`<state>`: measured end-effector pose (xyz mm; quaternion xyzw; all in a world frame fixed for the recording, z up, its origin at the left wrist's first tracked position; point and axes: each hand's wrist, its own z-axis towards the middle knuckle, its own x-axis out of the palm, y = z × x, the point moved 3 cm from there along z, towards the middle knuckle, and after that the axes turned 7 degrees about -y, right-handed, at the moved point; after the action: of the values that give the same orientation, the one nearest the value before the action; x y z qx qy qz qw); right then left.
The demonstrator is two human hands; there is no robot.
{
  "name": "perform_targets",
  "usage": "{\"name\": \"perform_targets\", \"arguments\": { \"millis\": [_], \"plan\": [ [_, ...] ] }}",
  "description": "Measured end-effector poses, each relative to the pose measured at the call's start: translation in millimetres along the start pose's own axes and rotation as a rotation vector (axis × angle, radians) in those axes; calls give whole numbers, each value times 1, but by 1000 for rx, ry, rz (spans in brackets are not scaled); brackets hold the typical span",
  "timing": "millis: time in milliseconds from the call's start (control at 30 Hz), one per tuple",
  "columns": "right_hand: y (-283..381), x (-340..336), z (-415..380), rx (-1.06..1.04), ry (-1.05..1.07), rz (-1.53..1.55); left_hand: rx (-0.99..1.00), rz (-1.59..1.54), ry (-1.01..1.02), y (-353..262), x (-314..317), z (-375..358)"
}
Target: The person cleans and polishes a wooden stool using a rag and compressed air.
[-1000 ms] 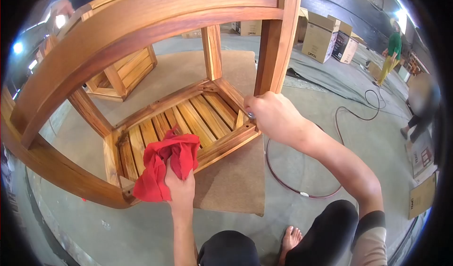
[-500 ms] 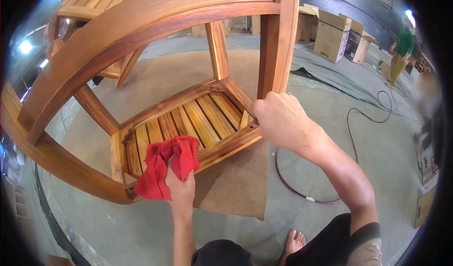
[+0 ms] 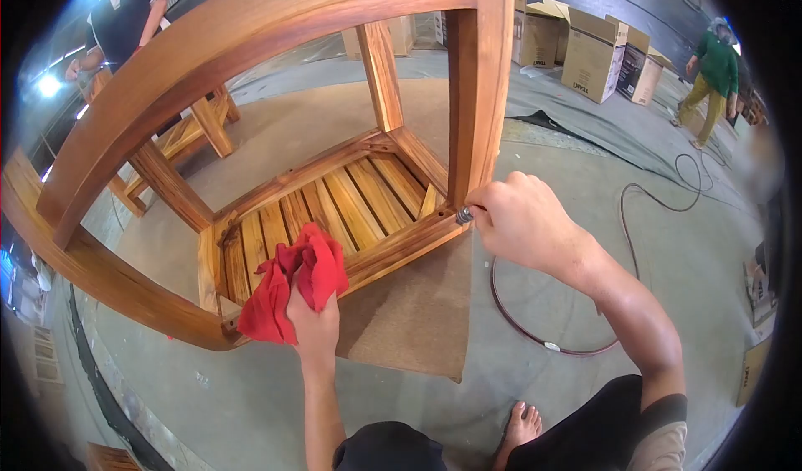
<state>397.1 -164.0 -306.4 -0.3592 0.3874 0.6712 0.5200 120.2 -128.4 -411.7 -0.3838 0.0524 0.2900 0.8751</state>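
Observation:
A large wooden chair frame point(image 3: 401, 249) with a slatted seat lies tipped over on a brown cardboard sheet point(image 3: 409, 329). My left hand point(image 3: 313, 312) is wrapped round a bunched red cloth point(image 3: 280, 291), which is over the near rail at its left part. My right hand point(image 3: 522, 220) is closed in a pinch on a small dark grey object point(image 3: 464, 215), too small to name surely, beside the lower end of the upright post at the rail's right corner. Dark holes show in the rail near that corner.
A second wooden piece point(image 3: 209, 128) stands at the back left, with a person point(image 3: 125, 20) behind it. Open cardboard boxes point(image 3: 593, 57) stand at the back right. A person in green point(image 3: 716, 74) is at far right. A dark red hose point(image 3: 576, 351) curls on the floor.
My right hand has let go of the post and now shows the small grey object. The second wooden piece has been lowered or turned, and a person shows behind it. The person in green has changed stance.

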Motion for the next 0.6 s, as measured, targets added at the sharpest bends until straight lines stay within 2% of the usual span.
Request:
{"name": "perform_targets", "arguments": {
  "millis": [100,200,267,400,467,500,600],
  "plan": [
    [-4,0,-4,-18,-29,114,-4,-32,2,3,-1,-2],
    [-7,-5,-2,243,228,466,7,-29,7,1,-2,-4],
    [-12,-7,0,287,248,446,-39,-44,21,7,-1,-6],
    [-14,-12,2,321,250,437,15,-18,-43,6,-1,-5],
    [-16,-8,1,230,146,425,-20,-83,-24,7,-1,-6],
    [-16,-11,2,184,92,413,106,15,16,2,0,-7],
    [-17,-27,9,224,139,627,446,215,163,-9,21,-5]
  ]
}}
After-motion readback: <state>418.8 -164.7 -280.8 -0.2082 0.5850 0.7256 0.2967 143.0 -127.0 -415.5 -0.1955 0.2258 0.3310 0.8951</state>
